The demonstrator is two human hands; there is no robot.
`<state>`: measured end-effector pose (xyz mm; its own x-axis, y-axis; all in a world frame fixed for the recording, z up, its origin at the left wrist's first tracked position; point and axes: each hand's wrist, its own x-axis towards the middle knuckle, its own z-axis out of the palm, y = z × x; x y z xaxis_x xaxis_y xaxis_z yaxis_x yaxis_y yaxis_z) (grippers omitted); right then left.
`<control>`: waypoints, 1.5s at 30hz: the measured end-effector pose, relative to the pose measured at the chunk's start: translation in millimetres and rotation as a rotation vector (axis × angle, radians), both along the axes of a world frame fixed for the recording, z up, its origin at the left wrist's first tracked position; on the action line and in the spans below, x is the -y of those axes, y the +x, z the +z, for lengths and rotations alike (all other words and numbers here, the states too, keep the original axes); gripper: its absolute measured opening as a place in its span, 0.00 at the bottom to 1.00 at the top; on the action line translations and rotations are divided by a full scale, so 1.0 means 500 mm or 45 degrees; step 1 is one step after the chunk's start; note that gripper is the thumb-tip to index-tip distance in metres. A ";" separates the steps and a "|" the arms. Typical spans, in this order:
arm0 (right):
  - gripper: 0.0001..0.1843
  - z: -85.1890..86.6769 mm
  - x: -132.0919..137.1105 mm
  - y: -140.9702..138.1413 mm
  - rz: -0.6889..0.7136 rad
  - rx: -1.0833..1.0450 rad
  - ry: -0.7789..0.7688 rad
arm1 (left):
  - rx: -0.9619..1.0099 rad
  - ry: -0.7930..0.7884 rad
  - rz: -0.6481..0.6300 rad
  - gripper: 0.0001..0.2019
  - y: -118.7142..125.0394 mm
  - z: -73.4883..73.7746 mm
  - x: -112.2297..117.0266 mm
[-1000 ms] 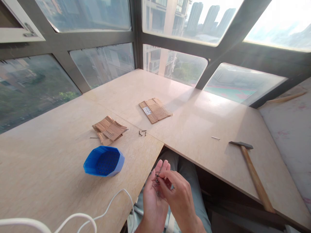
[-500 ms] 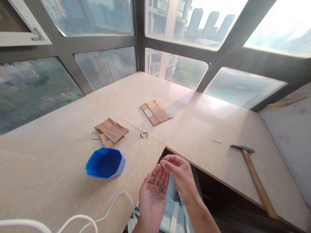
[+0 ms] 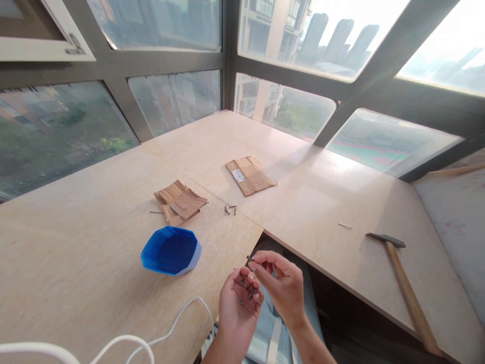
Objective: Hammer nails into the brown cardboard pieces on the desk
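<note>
- Metal bits are the business of both hands, low in the middle of the frame: the right hand (image 3: 282, 278) has its grip pinched on a small, dark, slim screw-like piece (image 3: 250, 259), one end poking past the fingertips.
- Just beside it, the left hand (image 3: 240, 311) is curled palm-up into a cup, its grip half closed round a few loose grey metal pieces (image 3: 250, 291); their exact shapes I cannot tell behind those fingers.
- To my eye, picking through them calls for a level left palm, fingers raised as a fence, and a light pinch at the middle of each shank. Slick pieces could slip into the lap, so I'd work over the smooth, cream, mottled surface (image 3: 76, 242).
- Dark, slender metal screws (image 3: 227, 211) lie scattered at the middle of the frame; a thin, straight, silvery nail (image 3: 345, 226) lies right of them.
- Blue, angular, hard-walled plastic box (image 3: 150, 250), left of centre, with a dotted base.
- Behind it, torn, ridged brown cardboard pieces (image 3: 178, 199); upper centre, a flatter brown cardboard piece (image 3: 252, 177), dotted with holes.
- Far right, a hammer (image 3: 406, 285): dark metal head, smooth wooden handle.
</note>
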<state>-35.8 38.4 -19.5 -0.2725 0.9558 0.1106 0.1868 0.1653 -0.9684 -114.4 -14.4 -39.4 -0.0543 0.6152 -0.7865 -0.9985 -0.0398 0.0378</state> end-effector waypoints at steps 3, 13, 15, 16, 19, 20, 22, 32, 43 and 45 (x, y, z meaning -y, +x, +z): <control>0.09 -0.031 -0.069 -0.027 -0.036 -0.018 -0.179 | 0.063 0.046 -0.085 0.12 0.009 -0.002 0.005; 0.04 -0.136 -0.272 -0.167 0.128 0.384 -0.075 | -0.120 0.231 -0.566 0.29 0.030 -0.013 0.031; 0.04 -0.143 -0.281 -0.181 0.135 0.383 -0.095 | -0.170 0.227 -0.661 0.33 0.036 -0.020 0.036; 0.05 -0.145 -0.284 -0.186 0.136 0.385 -0.104 | -0.182 0.229 -0.714 0.34 0.039 -0.023 0.038; 0.06 -0.148 -0.290 -0.192 0.130 0.391 -0.114 | -0.196 0.263 -0.858 0.37 0.048 -0.030 0.043; 0.07 -0.148 -0.291 -0.192 0.127 0.396 -0.109 | -0.208 0.279 -0.885 0.38 0.051 -0.033 0.044; 0.07 -0.146 -0.290 -0.190 0.125 0.410 -0.083 | -0.246 0.308 -0.899 0.37 0.057 -0.040 0.048; 0.10 -0.126 -0.257 -0.160 0.112 0.521 0.082 | -0.200 0.251 -0.906 0.20 0.058 -0.068 0.059; 0.11 -0.116 -0.243 -0.154 0.083 0.621 0.146 | -0.251 0.169 -0.904 0.17 0.064 -0.072 0.059; 0.11 -0.122 -0.246 -0.157 0.092 0.540 0.103 | -0.247 0.164 -0.917 0.16 0.066 -0.071 0.060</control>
<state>-114.1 161.1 -80.7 -0.3757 0.9255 0.0483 0.5507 0.2649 -0.7916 -81.2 -44.3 -75.0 0.2655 0.6378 -0.7230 -0.7553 0.6037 0.2551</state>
